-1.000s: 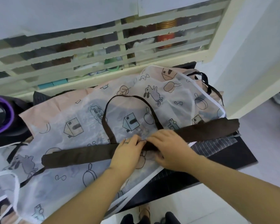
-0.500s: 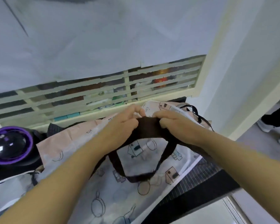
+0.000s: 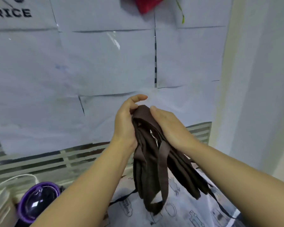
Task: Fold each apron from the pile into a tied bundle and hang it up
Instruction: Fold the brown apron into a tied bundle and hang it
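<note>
Both hands up: left hand (image 3: 124, 126) & right hand (image 3: 169, 128) grip folded brown apron (image 3: 147, 161) btwn them, strap loops hanging over printed apron (image 3: 179, 207).

a dark brown apron (image 3: 147, 169), folded into a long narrow bunch, hangs upright, its top gripped between the left hand (image 3: 125, 123) and right hand (image 3: 169, 128), a strap loop dangling at its lower end. under it lies a pale printed apron (image 3: 184, 210), spread flat.

Single head view — forward, near the papered wall (image 3: 105, 63)
</note>
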